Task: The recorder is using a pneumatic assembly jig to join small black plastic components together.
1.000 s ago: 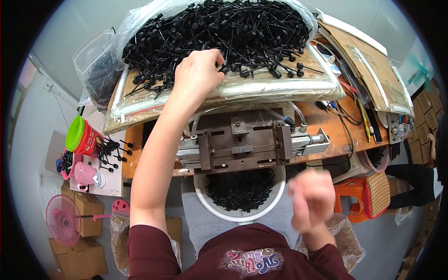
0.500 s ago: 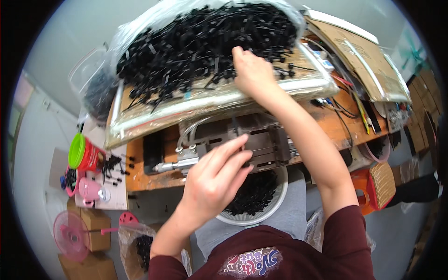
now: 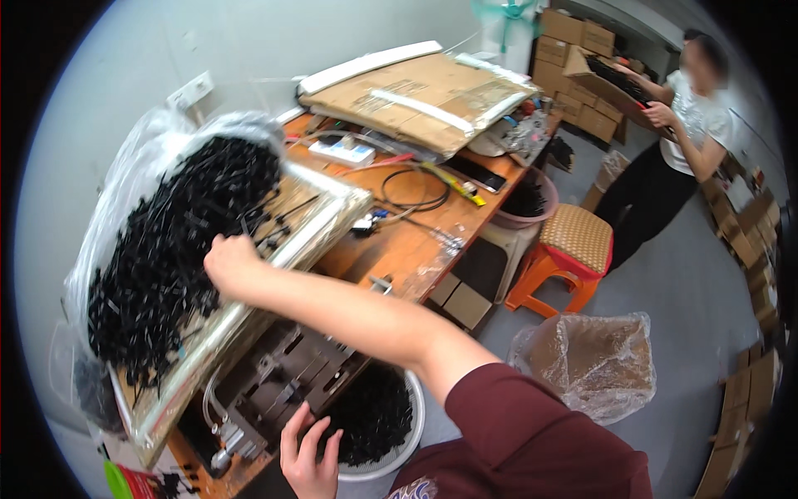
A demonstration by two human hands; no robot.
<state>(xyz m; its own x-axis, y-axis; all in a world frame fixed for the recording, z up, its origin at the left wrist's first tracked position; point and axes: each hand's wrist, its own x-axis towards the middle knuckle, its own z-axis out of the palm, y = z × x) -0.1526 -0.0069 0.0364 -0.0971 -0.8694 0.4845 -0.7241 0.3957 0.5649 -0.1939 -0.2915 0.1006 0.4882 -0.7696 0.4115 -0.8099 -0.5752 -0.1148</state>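
Note:
My right hand (image 3: pixel 232 265) reaches to the front edge of a big heap of thin black stick-like parts (image 3: pixel 179 224), with its fingers curled together. Whatever is between those fingertips is hidden. The heap lies in clear plastic sheeting on a tape-wrapped cardboard tray (image 3: pixel 312 243) with a white padded rim. My left hand (image 3: pixel 307 456) is held low beside the metal fixture (image 3: pixel 287 366), its fingers apart and nothing visible in them. Just right of that hand, a white round basket (image 3: pixel 416 416) holds more black parts (image 3: pixel 370 420).
On the orange-brown bench (image 3: pixel 399 249) lie a power strip (image 3: pixel 342 152), cables and a phone (image 3: pixel 480 175). A stool (image 3: pixel 573 241) and a plastic-lined box (image 3: pixel 586 362) stand right. Farther off, a person (image 3: pixel 677 141) holds a carton (image 3: pixel 611 83) of black parts.
The view has swung to the right, bringing the stool, boxes and the other person into sight. My right hand stays at the heap; my left hand has drawn back from over the fixture.

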